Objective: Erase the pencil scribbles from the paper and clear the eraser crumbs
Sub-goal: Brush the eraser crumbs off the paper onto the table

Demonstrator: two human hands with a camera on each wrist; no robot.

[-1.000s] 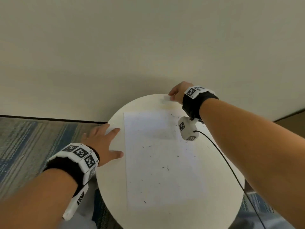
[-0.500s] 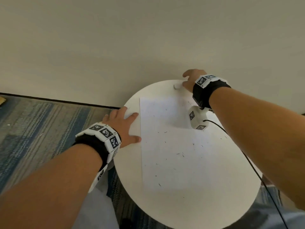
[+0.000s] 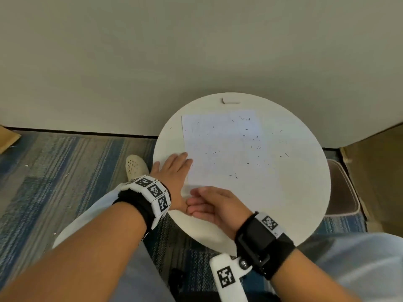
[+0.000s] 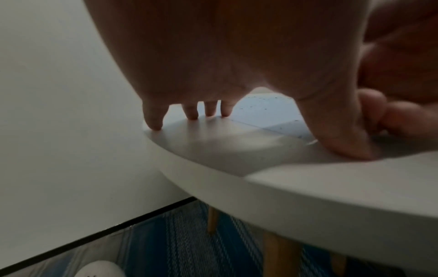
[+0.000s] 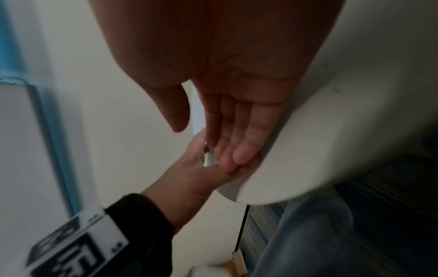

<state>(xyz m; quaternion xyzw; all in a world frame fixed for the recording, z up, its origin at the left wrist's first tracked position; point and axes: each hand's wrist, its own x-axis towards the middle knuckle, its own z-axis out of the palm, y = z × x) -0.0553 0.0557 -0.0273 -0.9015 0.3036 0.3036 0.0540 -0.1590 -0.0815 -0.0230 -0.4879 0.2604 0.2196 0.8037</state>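
A white sheet of paper (image 3: 229,153) lies on the round white table (image 3: 305,192), sprinkled with dark eraser crumbs (image 3: 255,144). A white eraser (image 3: 230,100) lies alone at the table's far edge. My left hand (image 3: 172,171) rests flat at the paper's left edge, fingertips (image 4: 154,123) on the tabletop and thumb down by the near-left corner. My right hand (image 3: 213,203) is at that same corner with its fingers straight, touching the slightly lifted paper corner (image 5: 209,159) and the left hand (image 5: 189,178). The right hand (image 5: 232,121) holds nothing.
A plain wall stands just behind the table. Striped carpet (image 3: 65,171) covers the floor, with my foot in a white shoe (image 3: 135,165) left of the table. A cardboard box (image 3: 375,171) and a grey bin (image 3: 342,188) stand at the right. Wooden legs (image 4: 282,253) show under the table.
My right hand left the eraser at the far edge and came back to the paper's near-left corner. The left hand stayed at the paper's left edge. The head view tilted down.
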